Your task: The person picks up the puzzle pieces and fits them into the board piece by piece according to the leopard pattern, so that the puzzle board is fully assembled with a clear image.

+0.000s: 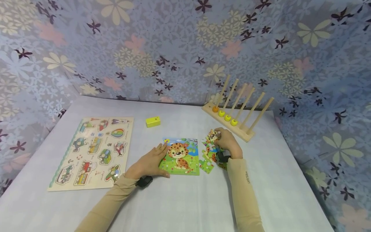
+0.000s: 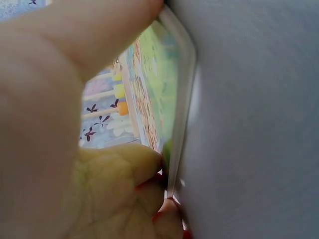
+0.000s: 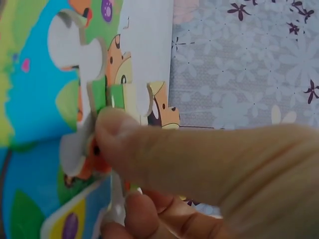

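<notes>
Leopard picture board (image 1: 181,161) lies flat between two well-separated hands, one resting, one pinching.
Far left, the vehicle board (image 1: 118,160) leaves a strip of white cloth (image 1: 179,206) before the leopard board, with a yellow block (image 1: 153,121) beyond; the left hand (image 1: 149,162) lies with fingers extended along the leopard board's left edge, thumb near its lower corner, probably to steady it; just beside the board's right edge, loose puzzle pieces (image 1: 206,166) lie close, likely for easy reach, leaving little sideways room; above them the right hand (image 1: 229,141) pinches a leopard-face piece (image 1: 212,136), thumb against it; behind, the bead rack (image 1: 244,135) limits far-side movement, while cloth stretches nearer the person and rightward.
</notes>
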Motion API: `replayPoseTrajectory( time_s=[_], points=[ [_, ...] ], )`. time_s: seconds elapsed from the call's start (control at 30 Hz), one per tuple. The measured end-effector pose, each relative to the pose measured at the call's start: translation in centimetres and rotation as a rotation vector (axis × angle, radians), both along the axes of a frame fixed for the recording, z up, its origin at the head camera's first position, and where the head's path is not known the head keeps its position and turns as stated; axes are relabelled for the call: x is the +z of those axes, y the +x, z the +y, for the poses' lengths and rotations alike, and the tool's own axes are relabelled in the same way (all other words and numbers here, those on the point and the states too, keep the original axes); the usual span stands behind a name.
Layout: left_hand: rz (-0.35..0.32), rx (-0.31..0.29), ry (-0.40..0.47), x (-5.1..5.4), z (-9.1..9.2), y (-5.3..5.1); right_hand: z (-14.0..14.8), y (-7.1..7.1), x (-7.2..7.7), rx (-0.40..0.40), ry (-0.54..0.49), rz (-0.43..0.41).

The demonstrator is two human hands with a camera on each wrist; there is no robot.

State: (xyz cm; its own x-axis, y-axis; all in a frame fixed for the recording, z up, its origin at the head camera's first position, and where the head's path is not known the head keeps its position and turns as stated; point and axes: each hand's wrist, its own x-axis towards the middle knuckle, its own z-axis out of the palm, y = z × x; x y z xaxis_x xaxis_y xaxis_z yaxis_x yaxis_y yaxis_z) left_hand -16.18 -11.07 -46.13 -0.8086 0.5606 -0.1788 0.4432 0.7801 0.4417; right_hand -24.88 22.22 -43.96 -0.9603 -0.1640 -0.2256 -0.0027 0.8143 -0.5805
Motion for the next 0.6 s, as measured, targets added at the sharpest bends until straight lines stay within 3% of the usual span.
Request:
replayPoseTrajectory(
  time_s=[0.23,0.33,0.5,0.6],
  points=[
    [-0.007,-0.002,0.013,0.1,0.0,0.1,0.0,0.2,0.3,-0.081,0.014,0.078],
    [-0.011,-0.002,0.022,0.1,0.0,0.1,0.0,0.3,0.8,-0.099,-0.036,0.100],
    [-0.003,0.002,0.017,0.1,0.0,0.1,-1.7,0.7,1.5,-0.050,-0.166,0.101],
    [-0.005,-0.001,0.019,0.2,0.0,0.1,-3.6,0.9,1.4,0.011,-0.257,0.031]
  ],
)
